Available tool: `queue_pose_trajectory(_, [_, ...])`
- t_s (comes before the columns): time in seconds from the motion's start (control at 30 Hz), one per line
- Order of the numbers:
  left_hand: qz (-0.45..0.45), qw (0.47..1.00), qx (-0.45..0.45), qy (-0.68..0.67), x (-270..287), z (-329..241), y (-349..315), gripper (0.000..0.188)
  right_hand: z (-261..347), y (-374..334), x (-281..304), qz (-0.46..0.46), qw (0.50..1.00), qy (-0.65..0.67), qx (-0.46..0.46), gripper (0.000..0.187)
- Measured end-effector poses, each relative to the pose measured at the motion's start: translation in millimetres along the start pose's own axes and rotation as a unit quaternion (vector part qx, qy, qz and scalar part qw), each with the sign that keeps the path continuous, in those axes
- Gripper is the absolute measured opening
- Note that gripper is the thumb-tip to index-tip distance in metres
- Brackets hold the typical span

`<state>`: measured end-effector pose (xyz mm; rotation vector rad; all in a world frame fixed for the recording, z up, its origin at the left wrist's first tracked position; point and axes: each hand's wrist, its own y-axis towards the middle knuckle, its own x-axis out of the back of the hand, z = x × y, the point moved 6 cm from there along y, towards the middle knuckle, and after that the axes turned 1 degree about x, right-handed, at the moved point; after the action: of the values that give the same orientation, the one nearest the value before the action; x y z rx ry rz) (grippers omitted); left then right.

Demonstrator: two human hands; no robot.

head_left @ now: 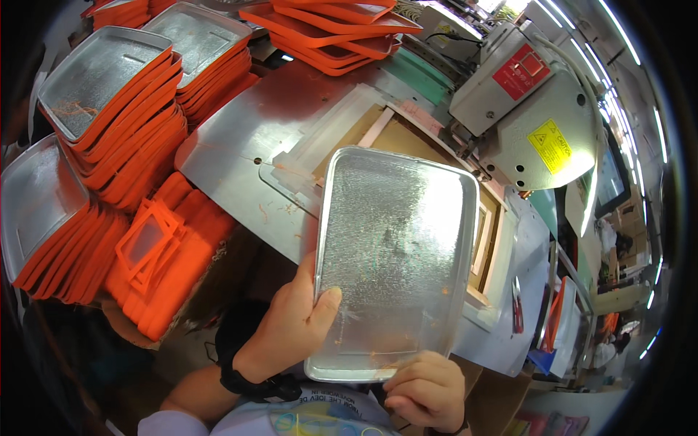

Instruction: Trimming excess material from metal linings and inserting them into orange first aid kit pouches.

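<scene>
- Left hand point(294, 320) is gripping the left rim of a rectangular silver metal tray with a dimpled surface point(396, 254), thumb pressed flat on its face, fingers hidden behind.
- Right hand point(425, 389) is curling closed over the tray's lower edge; its fingertips are tucked out of sight.
- Tray is being held tilted above a grey metal worktable point(240, 152), covering part of a tan wooden frame point(407, 138).
- Stacks of orange plastic trays topped with silver ones point(116, 109) are sitting to the left, partly cut off.
- White industrial machine point(538, 109) is standing behind.
</scene>
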<state>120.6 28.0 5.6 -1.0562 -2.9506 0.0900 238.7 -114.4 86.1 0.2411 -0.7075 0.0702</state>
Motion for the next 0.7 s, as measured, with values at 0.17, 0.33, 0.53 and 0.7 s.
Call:
queue_pose_trajectory(0.17, [-0.001,0.999,-0.035,0.026,-3.6,-2.0,1.5,0.047,1.9,-1.2,-20.7,-0.027,0.976,-0.215,-0.001,0.037])
queue_pose_trajectory(0.33, [-0.004,0.999,-0.034,0.032,-3.0,-1.9,2.3,0.046,11.1,30.0,-34.9,-0.012,0.954,-0.298,0.019,0.035])
queue_pose_trajectory(0.53, [-0.008,0.998,-0.042,0.035,-2.4,-0.2,1.9,0.047,1.6,19.7,-30.9,-0.047,0.966,-0.25,0.046,0.028])
queue_pose_trajectory(0.7, [-0.011,0.997,-0.052,0.05,-2.1,-2.4,2.4,0.047,6.8,29.7,-37.3,0.006,0.943,-0.333,0.024,0.031])
